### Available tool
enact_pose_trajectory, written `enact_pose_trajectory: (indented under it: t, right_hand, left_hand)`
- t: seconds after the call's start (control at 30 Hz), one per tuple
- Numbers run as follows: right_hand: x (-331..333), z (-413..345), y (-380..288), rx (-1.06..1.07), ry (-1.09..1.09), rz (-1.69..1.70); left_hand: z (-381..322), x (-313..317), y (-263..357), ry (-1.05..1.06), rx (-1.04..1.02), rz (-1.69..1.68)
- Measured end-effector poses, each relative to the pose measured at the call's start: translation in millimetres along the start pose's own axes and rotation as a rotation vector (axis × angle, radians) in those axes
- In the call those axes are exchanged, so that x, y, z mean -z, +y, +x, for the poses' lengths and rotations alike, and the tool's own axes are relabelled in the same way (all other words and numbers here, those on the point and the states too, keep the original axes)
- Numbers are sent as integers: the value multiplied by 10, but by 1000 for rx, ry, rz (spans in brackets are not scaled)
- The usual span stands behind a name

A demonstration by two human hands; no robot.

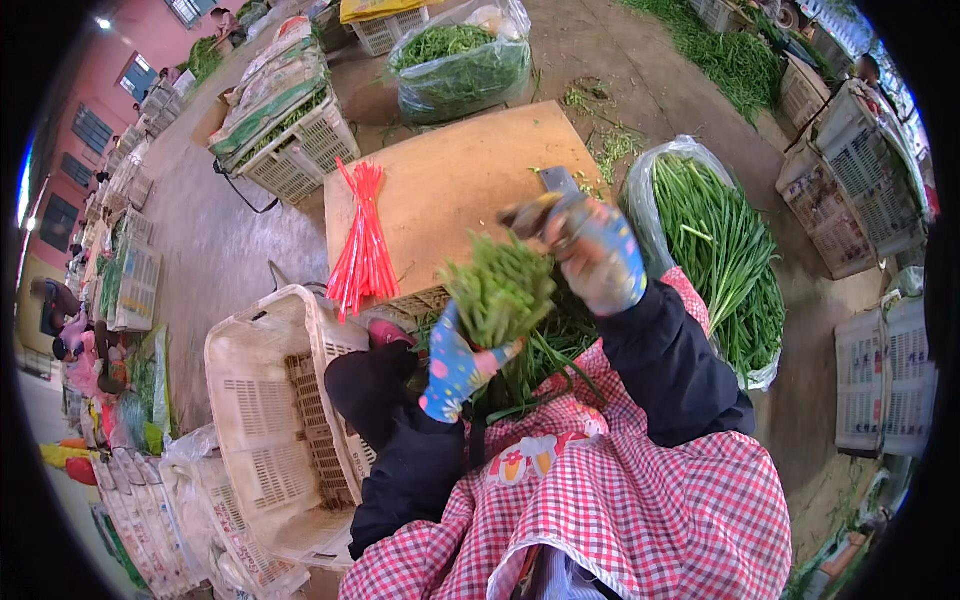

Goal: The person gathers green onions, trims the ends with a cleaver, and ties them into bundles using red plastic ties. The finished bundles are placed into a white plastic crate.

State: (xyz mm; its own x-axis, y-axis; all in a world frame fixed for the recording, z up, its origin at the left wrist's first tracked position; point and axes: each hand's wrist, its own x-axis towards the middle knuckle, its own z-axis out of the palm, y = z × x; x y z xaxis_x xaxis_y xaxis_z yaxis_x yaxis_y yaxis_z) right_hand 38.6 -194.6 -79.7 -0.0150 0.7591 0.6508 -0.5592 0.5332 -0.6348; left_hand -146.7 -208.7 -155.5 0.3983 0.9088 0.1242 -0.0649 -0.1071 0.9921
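My left hand [461, 367], in a blue patterned glove, is closed around a bunch of green leafy stalks [502, 289], cut ends up and long leaves hanging towards my lap. To its right, my raised right hand [596, 251], gloved and blurred, grips a knife's dark handle; a broad metal blade [559, 180] shows beyond it, over the board's right part. A bundle of red plastic ties [364, 247] lies on the left of the wooden board [457, 180]. Green trimmings lie near the board's right edge. More leafy greens lie below the board, partly hidden by my hands.
An open plastic crate [262, 420] stands tilted at my left. A plastic-lined load of long green stalks [720, 247] is at my right. Behind the board are a clear bag of greens [465, 75] and a covered crate [300, 142]. Several people sit far left.
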Motion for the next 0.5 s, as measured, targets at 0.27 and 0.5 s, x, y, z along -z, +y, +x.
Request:
enact_pose_trajectory:
  t: [0.27,0.5]
  right_hand:
    - [416,-547,571,-523,79,-439]
    - [753,-1100,492,-986,-370,-1213]
  left_hand:
    - [360,913,21,299,-348,306]
    - [429,1298,382,606,-103,-662]
